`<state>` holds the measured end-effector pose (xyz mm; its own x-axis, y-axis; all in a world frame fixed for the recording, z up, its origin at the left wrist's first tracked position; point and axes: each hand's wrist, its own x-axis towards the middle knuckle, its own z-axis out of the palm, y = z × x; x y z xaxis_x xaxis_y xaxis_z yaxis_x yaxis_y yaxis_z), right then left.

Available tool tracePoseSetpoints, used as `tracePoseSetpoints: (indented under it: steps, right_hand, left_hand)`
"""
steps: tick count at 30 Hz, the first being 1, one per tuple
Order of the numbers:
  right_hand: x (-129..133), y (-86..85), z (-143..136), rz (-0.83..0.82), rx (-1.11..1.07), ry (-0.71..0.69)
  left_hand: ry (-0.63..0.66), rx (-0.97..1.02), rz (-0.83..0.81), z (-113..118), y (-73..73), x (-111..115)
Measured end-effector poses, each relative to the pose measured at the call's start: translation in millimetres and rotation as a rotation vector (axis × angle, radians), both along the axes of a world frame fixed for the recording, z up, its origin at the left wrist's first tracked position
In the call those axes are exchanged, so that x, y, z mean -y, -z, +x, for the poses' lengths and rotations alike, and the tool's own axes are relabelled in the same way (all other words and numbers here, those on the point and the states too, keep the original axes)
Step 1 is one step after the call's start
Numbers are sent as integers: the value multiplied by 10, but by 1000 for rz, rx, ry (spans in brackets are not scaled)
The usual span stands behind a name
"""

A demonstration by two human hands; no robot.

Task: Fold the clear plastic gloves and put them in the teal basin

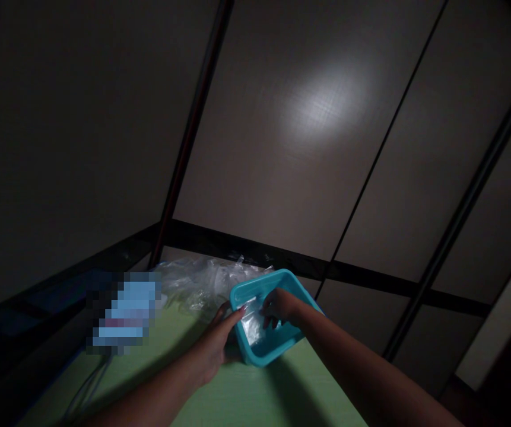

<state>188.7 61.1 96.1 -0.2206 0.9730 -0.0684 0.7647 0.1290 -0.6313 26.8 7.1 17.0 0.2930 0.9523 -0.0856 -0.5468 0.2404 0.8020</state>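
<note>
A teal plastic basket (262,359) is tilted above a green table. My left hand (220,339) grips its left side, with the thumb over the rim and the other fingers partly hidden behind the wall. Inside the basket lies a clear plastic packet (251,327), close to the left wall. My right hand (281,306) reaches in from the right, fingers bent down beside the packet; whether anything is between them is too dark to make out.
Crumpled clear plastic bags (206,281) lie at the table's far edge. A blurred-out bright device (128,311) with a cable stands at the left of the green table (228,403). Dark panelled doors (291,148) rise behind.
</note>
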Motion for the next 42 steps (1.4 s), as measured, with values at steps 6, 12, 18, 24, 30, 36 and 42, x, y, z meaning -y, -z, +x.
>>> tracePoseSetpoints:
  steps: [6, 12, 18, 24, 30, 36, 42]
  right_hand:
    - [-6, 32, -63, 32, 313, -30]
    - [133, 11, -88, 336, 439, -117]
    - [251, -75, -77, 297, 526, -458]
    - [318, -78, -102, 310, 633, -535]
    - [288, -20, -88, 273, 651, -538]
    - [265, -22, -81, 163, 742, -525]
    - [254, -31, -164, 112, 902, -588]
  left_hand:
    - [-6, -14, -4, -6, 15, -15]
    - [13, -46, -46, -12, -7, -18]
    - [75, -133, -85, -35, -37, 4]
    - [88, -199, -73, -48, -21, 13]
    - [81, -220, -49, -58, -32, 20]
    - [105, -219, -39, -53, -16, 20]
    - [57, -235, -35, -40, -8, 9]
